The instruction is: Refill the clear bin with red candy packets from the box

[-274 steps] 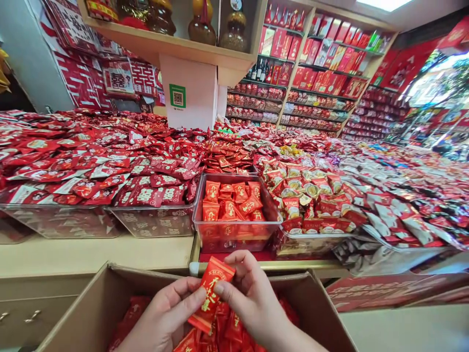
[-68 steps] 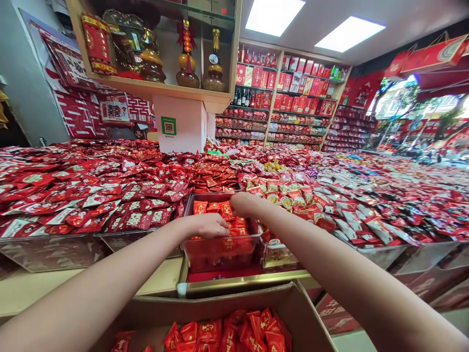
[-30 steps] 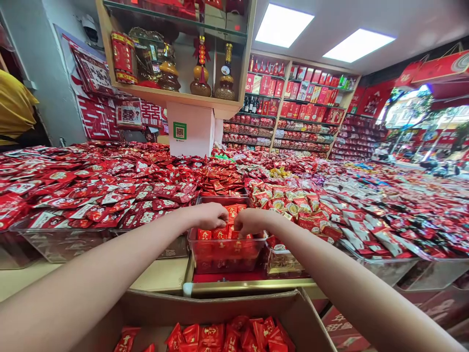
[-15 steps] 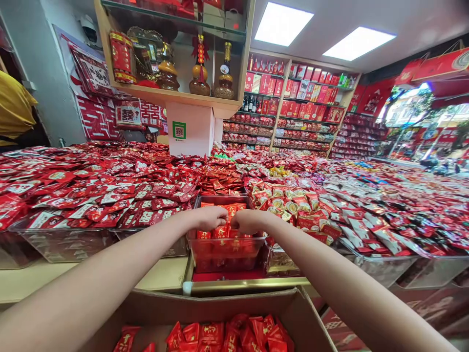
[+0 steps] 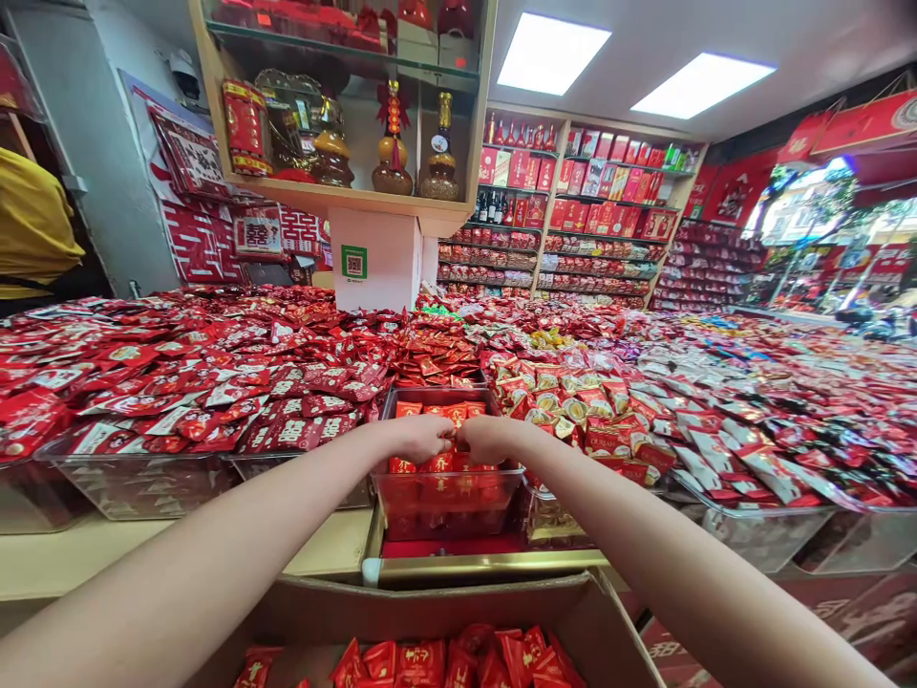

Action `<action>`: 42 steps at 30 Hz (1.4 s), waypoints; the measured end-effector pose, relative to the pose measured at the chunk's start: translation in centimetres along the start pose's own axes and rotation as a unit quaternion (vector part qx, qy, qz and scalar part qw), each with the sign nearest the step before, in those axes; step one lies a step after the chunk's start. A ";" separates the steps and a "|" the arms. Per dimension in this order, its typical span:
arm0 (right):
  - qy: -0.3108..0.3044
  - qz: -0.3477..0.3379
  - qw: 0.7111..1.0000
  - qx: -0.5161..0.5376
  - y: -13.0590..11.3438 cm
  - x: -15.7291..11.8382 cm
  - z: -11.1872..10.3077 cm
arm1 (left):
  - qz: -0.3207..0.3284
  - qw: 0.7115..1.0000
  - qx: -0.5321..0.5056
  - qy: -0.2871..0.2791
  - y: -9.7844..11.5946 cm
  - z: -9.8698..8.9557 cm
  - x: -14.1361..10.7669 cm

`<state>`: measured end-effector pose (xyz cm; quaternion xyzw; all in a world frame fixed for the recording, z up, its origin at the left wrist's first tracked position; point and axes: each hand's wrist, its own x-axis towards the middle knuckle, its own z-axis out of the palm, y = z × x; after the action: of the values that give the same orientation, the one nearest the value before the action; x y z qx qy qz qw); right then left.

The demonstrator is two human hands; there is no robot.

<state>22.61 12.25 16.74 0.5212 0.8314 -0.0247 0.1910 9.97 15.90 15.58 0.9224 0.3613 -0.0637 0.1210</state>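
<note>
Both arms reach forward over a clear plastic bin (image 5: pixel 448 497) that holds red packets with gold print (image 5: pixel 438 462). My left hand (image 5: pixel 424 438) is closed above the packets, its fingers curled. Right beside it, my right hand (image 5: pixel 485 440) is closed too, knuckles facing the left one. Whatever the fingers grip, if anything, is hidden or too small to name. Below the bin, nearest me, stands an open cardboard box (image 5: pixel 430 604) with similar red packets (image 5: pixel 421 661) at its bottom.
Clear bins heaped with wrapped packets flank the middle bin, maroon packets (image 5: pixel 308 420) left and gold-red ones (image 5: pixel 573 406) right. A display cabinet (image 5: pixel 344 196) overhangs behind. A person in yellow (image 5: pixel 35 225) stands at the far left.
The whole view has shifted slightly downward and to the right. Both hands stay closed over the same bin, in nearly the same place.
</note>
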 end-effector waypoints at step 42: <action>0.065 -0.069 0.966 0.240 1.3 2.0 2.2 | -0.034 0.994 0.055 -0.092 -0.9 -1.0 -2.3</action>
<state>23.64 14.01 14.22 0.4938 0.8456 -0.2028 0.0035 7.70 15.26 16.85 0.9050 0.3757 -0.1722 0.1008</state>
